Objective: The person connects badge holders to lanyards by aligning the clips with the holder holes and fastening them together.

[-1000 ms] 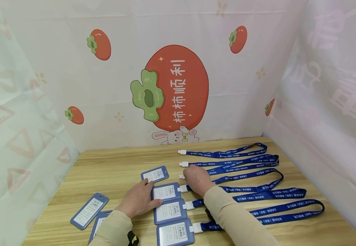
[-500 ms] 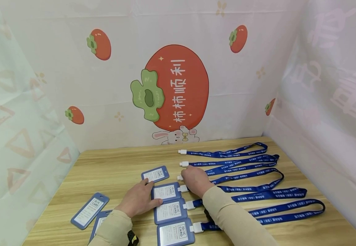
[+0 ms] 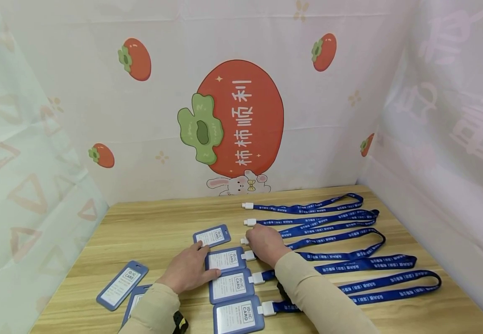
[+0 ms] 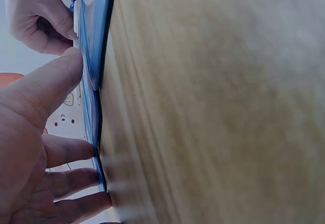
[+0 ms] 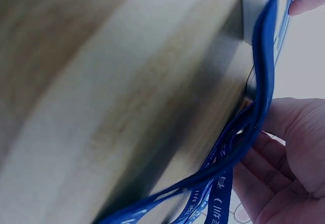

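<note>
My right hand (image 3: pixel 267 243) pinches a blue lanyard by its white clip end (image 3: pixel 243 241), which pokes out left of the fingers. In the right wrist view, blue straps pass in front of that hand (image 5: pixel 297 158), hiding the fingertips. My left hand (image 3: pixel 187 269) lies spread over blue ID card holders. Its fingers reach the loose far card holder (image 3: pixel 211 236), and its thumb rests by the edge between two nearer ones, the upper card holder (image 3: pixel 226 260) and the middle card holder (image 3: pixel 231 285). The left wrist view shows its thumb (image 4: pixel 61 74) touching a holder's edge.
Another card holder (image 3: pixel 239 317) with a lanyard attached lies at the front. Two loose holders, one card holder (image 3: pixel 122 285) and a partly covered card holder (image 3: pixel 134 299), lie at left. Further lanyards, such as the far lanyard (image 3: pixel 308 208), stretch rightward across the wooden table (image 3: pixel 162 218).
The white clip at my right fingertips shifted slightly left between the first and second frames, along with the hand. My left hand has stayed in place on the card holders.
</note>
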The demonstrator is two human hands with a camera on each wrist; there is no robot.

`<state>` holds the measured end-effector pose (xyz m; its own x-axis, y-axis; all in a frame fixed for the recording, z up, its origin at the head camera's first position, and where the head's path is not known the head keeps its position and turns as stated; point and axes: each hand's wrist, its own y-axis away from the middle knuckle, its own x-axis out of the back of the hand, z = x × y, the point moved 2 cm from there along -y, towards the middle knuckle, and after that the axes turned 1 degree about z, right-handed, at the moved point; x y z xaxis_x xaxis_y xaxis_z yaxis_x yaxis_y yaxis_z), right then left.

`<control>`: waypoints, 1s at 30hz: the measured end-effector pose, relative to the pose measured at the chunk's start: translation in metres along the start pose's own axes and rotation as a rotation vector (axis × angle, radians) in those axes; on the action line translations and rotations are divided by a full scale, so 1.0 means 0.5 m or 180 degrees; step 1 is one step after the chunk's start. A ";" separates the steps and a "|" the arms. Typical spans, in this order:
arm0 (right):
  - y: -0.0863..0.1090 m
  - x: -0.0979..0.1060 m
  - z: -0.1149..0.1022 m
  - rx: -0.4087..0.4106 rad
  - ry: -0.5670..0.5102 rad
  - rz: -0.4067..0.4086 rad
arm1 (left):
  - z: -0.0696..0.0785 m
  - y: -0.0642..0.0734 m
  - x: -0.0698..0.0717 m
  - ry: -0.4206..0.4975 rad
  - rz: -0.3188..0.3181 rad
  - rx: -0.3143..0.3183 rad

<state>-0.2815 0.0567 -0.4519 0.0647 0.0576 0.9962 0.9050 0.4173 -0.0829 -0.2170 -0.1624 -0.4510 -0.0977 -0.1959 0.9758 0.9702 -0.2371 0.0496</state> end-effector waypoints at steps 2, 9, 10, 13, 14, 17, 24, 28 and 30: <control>0.000 0.000 0.000 0.0004 0.0003 -0.0001 | 0.000 -0.001 0.000 0.0011 -0.0003 -0.0006; -0.003 0.001 0.001 0.0012 0.0021 -0.0010 | 0.002 -0.003 0.000 0.0035 -0.0006 -0.0013; -0.003 0.001 0.001 0.0013 0.0022 -0.0016 | 0.002 -0.003 0.001 0.0029 -0.0014 -0.0010; -0.004 0.000 0.001 0.0012 0.0020 -0.0029 | 0.004 -0.004 0.002 0.0019 -0.0039 0.0004; -0.004 0.001 0.002 0.0009 0.0019 -0.0032 | 0.005 -0.004 0.002 0.0015 -0.0047 0.0001; -0.005 0.002 0.002 -0.0001 -0.0005 -0.0038 | 0.006 -0.005 0.002 0.0035 -0.0052 -0.0025; -0.016 0.002 0.006 -0.0036 -0.0104 -0.0118 | 0.012 -0.011 0.001 0.0123 -0.0060 -0.0115; -0.021 0.000 0.007 -0.0012 -0.0061 -0.0111 | 0.016 -0.016 0.001 0.0173 -0.0102 -0.0110; -0.023 0.000 0.008 -0.0027 -0.0026 -0.0112 | 0.019 -0.017 0.003 0.0189 -0.0117 -0.0112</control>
<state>-0.2936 0.0555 -0.4509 0.0294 0.0504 0.9983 0.9102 0.4113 -0.0476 -0.2232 -0.1515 -0.4481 -0.1470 -0.2421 0.9590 0.9574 -0.2784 0.0765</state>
